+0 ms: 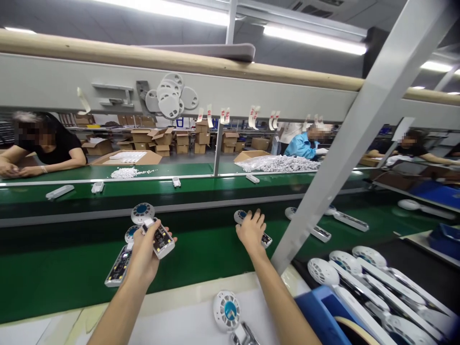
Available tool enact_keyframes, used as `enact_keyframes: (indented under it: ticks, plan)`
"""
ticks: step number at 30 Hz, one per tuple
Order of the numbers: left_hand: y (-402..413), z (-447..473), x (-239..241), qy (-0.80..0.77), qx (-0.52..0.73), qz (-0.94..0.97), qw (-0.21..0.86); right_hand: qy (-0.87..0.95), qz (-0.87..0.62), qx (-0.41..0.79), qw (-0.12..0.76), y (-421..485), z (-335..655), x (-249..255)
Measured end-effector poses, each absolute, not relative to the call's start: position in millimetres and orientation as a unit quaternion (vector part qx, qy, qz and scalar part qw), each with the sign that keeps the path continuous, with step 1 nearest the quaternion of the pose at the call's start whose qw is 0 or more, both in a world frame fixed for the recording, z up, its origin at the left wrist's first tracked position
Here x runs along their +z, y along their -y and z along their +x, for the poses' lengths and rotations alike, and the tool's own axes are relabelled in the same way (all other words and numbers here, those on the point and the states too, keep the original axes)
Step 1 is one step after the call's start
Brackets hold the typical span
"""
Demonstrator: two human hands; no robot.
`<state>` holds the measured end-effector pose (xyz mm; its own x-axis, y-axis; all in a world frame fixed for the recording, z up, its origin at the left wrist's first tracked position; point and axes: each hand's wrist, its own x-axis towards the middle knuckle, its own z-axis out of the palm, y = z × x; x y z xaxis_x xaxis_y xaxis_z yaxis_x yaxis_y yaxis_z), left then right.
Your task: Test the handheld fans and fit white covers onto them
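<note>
My left hand [145,249] is closed round two half-built handheld fans [153,227], white shells with round blue-centred heads and bare circuit boards, held above the green conveyor belt [201,258]. One fan points up and away, the other [120,261] hangs down to the left. My right hand [251,231] reaches out over the belt and lies on a third fan [241,216], its fingers over the handle.
Another fan [227,311] lies on the white bench before me. Finished white fan shells [362,278] fill a blue bin at the right. A slanted grey post [338,158] crosses right. More fans [347,220] ride the belt. Other people work across the line.
</note>
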<state>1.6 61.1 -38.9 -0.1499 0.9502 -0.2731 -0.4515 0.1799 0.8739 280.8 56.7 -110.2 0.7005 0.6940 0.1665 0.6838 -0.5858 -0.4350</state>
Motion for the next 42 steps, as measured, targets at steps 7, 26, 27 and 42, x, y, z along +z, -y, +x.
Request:
enact_keyframes:
  ticks: [7,26,27,42]
  plan:
    - [-46,-16,-4,-0.436,0.644,0.260,0.572,0.313,-0.933,0.078,0.159,-55,297,-125]
    - [-8,-20,28,-0.413,0.571,0.395,0.589,0.362,-0.520,0.537,0.557,-31,219,-32]
    - [-7,-20,28,-0.405,0.566,0.403,0.595,0.366,-0.508,0.544,0.559,-27,217,-28]
    - [-15,-21,11,-0.284,0.514,0.518,0.622,0.482,-0.370,0.509,0.609,6,184,-6]
